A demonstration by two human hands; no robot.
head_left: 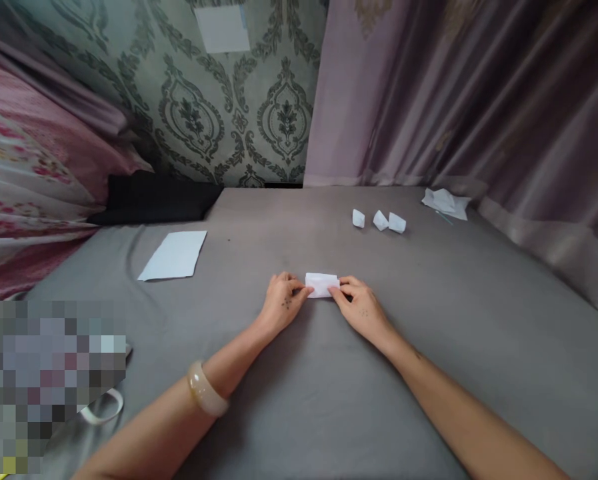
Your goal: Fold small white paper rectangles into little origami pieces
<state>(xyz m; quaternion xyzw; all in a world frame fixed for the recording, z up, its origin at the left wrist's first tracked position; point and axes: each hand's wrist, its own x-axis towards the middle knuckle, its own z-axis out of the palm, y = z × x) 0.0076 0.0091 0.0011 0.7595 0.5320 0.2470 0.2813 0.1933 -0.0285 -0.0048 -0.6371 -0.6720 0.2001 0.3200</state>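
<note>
A small folded white paper (321, 285) is held between both hands, just above the middle of the grey sheet (299, 400). My left hand (285, 300) pinches its left end, thumb in front and fingers behind. At the right end, my right hand (361, 303) grips it the same way, with the thumb pressed on the near face. The paper is a flat, wide rectangle with layered edges along its top. A pale bangle (206, 390) sits on my left forearm.
Folded white paper pieces (380, 220) stand at the back right. Beyond them lies crumpled paper (446, 202) with a thin stick (444, 217). A stack of white sheets (175, 255) is at left, near a black cloth (161, 195). Curtains (429, 87) border the right side.
</note>
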